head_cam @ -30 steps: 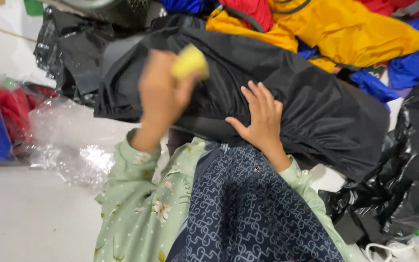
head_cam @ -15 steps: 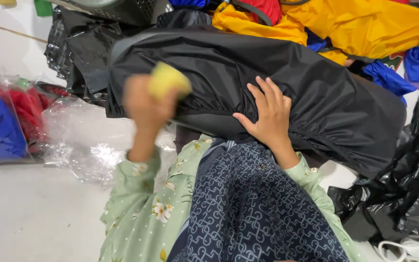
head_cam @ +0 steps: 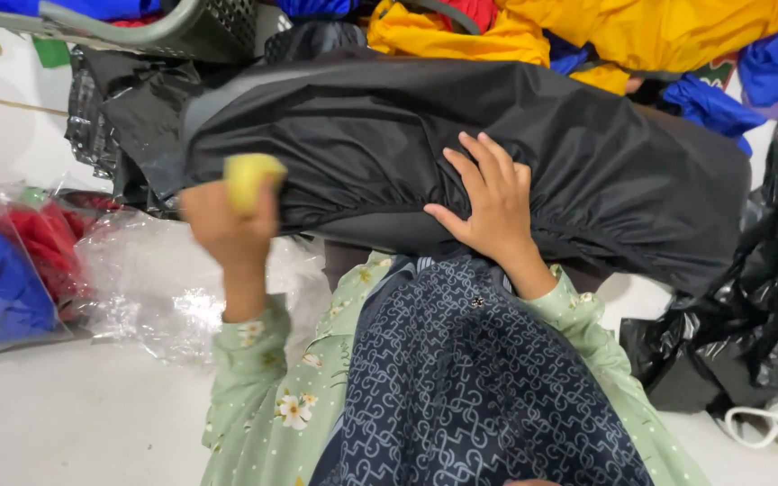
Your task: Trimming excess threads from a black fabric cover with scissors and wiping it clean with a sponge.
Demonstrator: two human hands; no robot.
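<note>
1. Nearest the camera lies a navy patterned cloth point(head_cam: 461, 378) over the lap, flanked by pale green floral sleeves point(head_cam: 263, 396).
2. The left hand point(head_cam: 227, 225) is raised, its grip clamped on a small yellow lump point(head_cam: 252, 178) that sticks out above the fingers.
3. The right hand point(head_cam: 493, 211) rests flat on a black cover point(head_cam: 461, 135), grip apart, fingers spread; the elastic hem runs just below its palm.
4. Left of the left hand, clear plastic wrap point(head_cam: 150, 288) lies on the floor point(head_cam: 56, 423), with red and blue bags point(head_cam: 11, 261) beyond it.
5. Right of the right hand sits a black plastic bag point(head_cam: 749, 333).
6. Beyond the cover are yellow fabric point(head_cam: 641, 36), blue fabric point(head_cam: 713, 99) and a grey basket point(head_cam: 191, 27).
</note>
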